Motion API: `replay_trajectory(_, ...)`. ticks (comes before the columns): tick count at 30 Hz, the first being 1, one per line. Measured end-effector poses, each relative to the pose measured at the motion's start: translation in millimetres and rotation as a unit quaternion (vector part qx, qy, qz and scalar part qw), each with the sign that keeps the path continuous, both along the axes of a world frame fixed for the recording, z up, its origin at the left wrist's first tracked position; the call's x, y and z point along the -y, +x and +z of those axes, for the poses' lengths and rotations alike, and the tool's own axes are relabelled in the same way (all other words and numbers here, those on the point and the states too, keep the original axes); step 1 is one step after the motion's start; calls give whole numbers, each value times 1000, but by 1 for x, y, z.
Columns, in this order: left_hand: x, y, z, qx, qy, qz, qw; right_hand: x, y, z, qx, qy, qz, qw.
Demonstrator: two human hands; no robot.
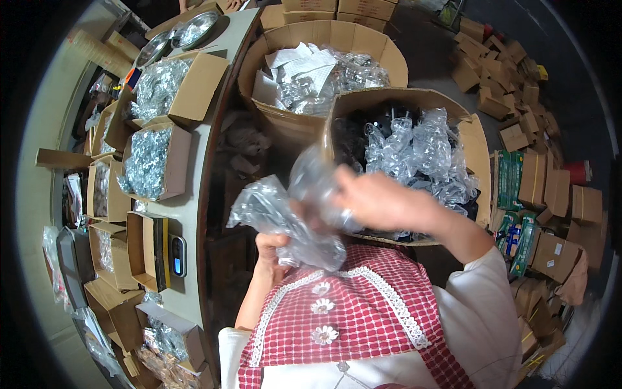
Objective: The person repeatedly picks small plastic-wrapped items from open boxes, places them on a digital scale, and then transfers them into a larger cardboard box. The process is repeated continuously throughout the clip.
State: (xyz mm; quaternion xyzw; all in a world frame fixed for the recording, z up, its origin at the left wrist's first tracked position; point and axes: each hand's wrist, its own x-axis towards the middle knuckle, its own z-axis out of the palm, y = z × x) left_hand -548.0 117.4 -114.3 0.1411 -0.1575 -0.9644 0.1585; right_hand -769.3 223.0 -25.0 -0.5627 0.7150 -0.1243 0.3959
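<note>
My left hand (272, 248) is closed around a crumpled clear plastic bag (269, 207) in front of my chest. What lies inside that bag cannot be made out. Just right of it, my right hand (372, 198) is blurred by motion, its fingers bent against a second smeared piece of clear plastic bag (313, 172). Both pieces of plastic overlap, and whether they are joined is unclear. Beyond my right hand stands a large open carton (479, 149) holding clear-bagged items (421, 152) and black parts.
Another large carton (259, 45) behind holds clear-bagged items and white papers (301, 65). Along the left, a table (220, 65) carries boxes of bagged parts (148, 162), a small scale (177, 256) and metal trays (196, 29). Small cardboard boxes (495, 71) are heaped at right.
</note>
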Motion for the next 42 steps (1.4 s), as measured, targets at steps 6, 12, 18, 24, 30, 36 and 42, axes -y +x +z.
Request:
replay_trajectory(6,-1,16,-22,-29,62,68,995,15,-21,-4,132,-195,-24,971)
replay_trajectory(12,6,38,-32,-2,136,191,972,44,-55,-108,-209,-54,77,973)
replay_trajectory(18,-6,50,-24,-34,146,199,969,51,-67,-158,-194,-126,146,962)
replay_trajectory(24,-3,62,-29,-208,73,144,965,37,-111,-121,89,-211,-99,968)
replay_trajectory(30,42,40,-9,-168,-38,78,982,37,-81,-57,273,-225,-226,908)
replay_trajectory(36,120,9,23,-191,-23,44,980,106,-13,-27,252,-204,-233,917)
replay_trajectory(42,233,32,37,-165,-87,-5,982,219,48,-9,297,-95,-201,929)
